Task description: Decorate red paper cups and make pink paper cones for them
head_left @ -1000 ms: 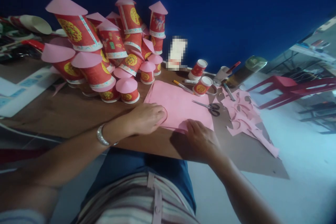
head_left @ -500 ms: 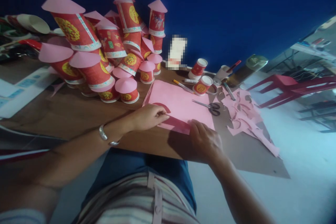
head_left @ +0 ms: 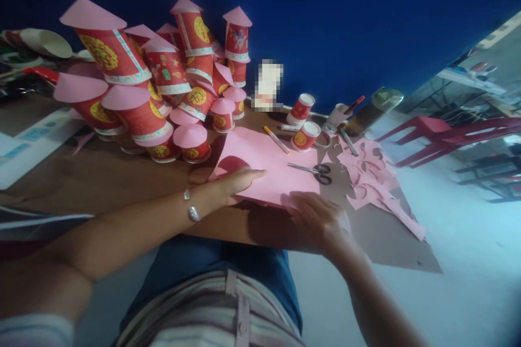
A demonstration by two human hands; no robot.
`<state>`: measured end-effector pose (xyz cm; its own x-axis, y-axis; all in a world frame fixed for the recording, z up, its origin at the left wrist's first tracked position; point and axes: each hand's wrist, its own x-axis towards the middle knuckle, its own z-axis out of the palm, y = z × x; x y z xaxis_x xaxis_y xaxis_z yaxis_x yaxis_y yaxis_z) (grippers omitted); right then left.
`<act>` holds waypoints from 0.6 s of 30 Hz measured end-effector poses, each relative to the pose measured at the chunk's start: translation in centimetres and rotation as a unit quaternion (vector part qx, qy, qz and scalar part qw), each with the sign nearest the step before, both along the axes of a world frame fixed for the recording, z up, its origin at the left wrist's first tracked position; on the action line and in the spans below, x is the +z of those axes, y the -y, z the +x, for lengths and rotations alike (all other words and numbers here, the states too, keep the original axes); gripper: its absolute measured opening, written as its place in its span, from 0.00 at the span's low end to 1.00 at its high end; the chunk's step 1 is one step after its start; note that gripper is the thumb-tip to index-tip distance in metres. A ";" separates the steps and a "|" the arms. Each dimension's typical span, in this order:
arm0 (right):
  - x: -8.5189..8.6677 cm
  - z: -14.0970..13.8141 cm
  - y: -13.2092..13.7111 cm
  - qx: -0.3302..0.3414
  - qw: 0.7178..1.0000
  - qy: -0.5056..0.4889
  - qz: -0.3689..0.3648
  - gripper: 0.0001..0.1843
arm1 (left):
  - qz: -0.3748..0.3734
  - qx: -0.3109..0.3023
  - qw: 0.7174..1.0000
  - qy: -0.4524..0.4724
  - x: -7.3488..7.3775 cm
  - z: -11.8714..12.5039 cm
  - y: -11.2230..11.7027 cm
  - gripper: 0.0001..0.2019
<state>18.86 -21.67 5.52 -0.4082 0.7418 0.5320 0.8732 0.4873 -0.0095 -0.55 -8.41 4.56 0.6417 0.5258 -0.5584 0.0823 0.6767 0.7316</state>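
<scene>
1. The pink paper [head_left: 271, 152] lies on the brown table [head_left: 171, 195] in front of the person; take it as the dial's centre, with twelve o'clock away from the body. A darker rounded patch shows toward its nine o'clock edge.
2. The left hand [head_left: 236, 184] is at the eight o'clock edge, thumb stretched out flat over the paper. Its other fingers are mostly hidden below, so I cannot tell how far they are curled or whether they grip the edge. A silver bangle [head_left: 194, 213] circles that wrist.
3. The right hand [head_left: 317, 217] is at five o'clock, its fingers slightly bent and the tips touching the near edge. Whether it pinches the paper or only rests there, I cannot tell.
4. Toward three o'clock, scissors [head_left: 316, 170] with dark handles lie on the paper, blades pointing to nine. Farther out, cut pink scraps [head_left: 368, 165] overlap in a pile.
5. An orange-and-white marker [head_left: 277, 140] lies at one o'clock, with a red patterned paper cup [head_left: 305, 138] at two.
6. Red cups with pink cone tops [head_left: 190, 143] crowd together at ten o'clock, some stacked.
</scene>
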 end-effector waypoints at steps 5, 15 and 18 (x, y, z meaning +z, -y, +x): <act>0.0 2.5 -3.8 -0.095 0.990 0.105 0.002 0.10 | 0.010 0.010 0.999 -0.031 0.4 -1.0 0.8 0.11; -3.0 6.6 -13.2 -0.204 0.977 0.060 0.022 0.26 | 0.184 -0.029 0.962 -0.201 -0.2 -4.2 1.3 0.22; -2.7 7.8 -15.0 -0.258 0.964 -0.057 0.002 0.34 | 0.191 -0.090 0.967 -0.144 0.1 -5.1 1.2 0.22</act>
<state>26.66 -6.68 2.82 0.0768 0.8283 0.5549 0.9928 -0.0122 -0.1192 -5.68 -9.60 4.67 0.5885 0.6231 -0.5152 0.4112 0.3181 0.8543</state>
